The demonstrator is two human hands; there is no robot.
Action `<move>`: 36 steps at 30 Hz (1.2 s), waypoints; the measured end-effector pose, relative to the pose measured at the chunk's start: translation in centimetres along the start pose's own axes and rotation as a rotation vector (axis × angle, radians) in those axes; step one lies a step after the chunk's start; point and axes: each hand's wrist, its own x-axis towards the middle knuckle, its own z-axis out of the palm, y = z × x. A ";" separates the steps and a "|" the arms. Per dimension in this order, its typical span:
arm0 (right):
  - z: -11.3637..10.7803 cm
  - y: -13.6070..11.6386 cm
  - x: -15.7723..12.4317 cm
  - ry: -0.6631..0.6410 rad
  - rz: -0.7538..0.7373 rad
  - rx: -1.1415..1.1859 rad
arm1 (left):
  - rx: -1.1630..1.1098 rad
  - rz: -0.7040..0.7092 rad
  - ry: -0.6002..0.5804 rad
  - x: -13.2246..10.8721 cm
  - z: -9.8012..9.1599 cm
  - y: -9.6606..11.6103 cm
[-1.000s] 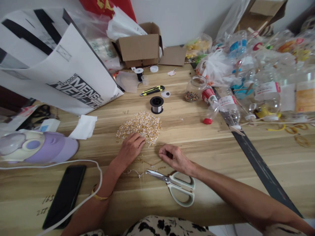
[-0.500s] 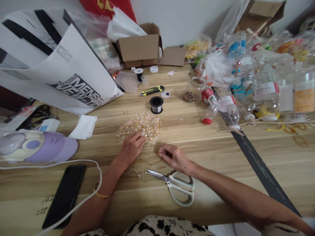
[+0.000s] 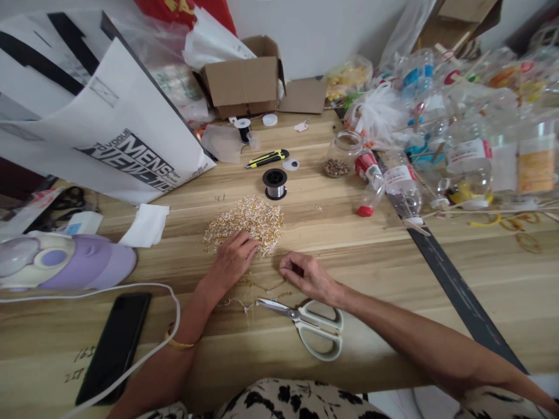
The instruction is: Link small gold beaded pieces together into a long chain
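Observation:
My left hand (image 3: 231,262) rests palm down at the near edge of a heap of gold and white bead chains (image 3: 247,221), its fingers curled into the heap. My right hand (image 3: 305,276) lies just to the right, fingers curled in a loose pinch on the wooden table (image 3: 371,273); what it holds is too small to name. A few loose lengths of chain (image 3: 257,288) lie between the hands. White-handled scissors (image 3: 312,326) lie closed just below my right hand.
A spool of wire (image 3: 275,183), a yellow utility knife (image 3: 267,158), a jar of beads (image 3: 343,154), and a cardboard box (image 3: 244,78) stand behind. Plastic bottles (image 3: 458,151) crowd the right. A white bag (image 3: 109,116), a purple device (image 3: 65,262), and a black phone (image 3: 114,346) are left.
Both hands stay almost still at the heap. The view has shifted slightly, so everything sits a little higher and to the left.

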 end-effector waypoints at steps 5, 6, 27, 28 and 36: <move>-0.2 -0.2 0.0 0.003 0.047 0.059 | 0.014 -0.005 0.034 0.2 0.0 0.2; -0.2 -0.3 0.1 0.001 0.050 0.068 | 0.008 -0.013 0.040 0.2 0.0 0.2; 0.0 0.3 0.0 0.011 0.061 0.130 | -0.441 -0.221 0.237 0.0 -0.4 -0.6; 0.0 0.3 0.0 0.009 0.059 0.132 | -0.422 -0.202 0.223 -0.1 -0.3 -0.6; -0.1 0.0 0.1 0.009 0.056 0.112 | -0.254 -0.166 -0.049 -0.6 -2.2 0.0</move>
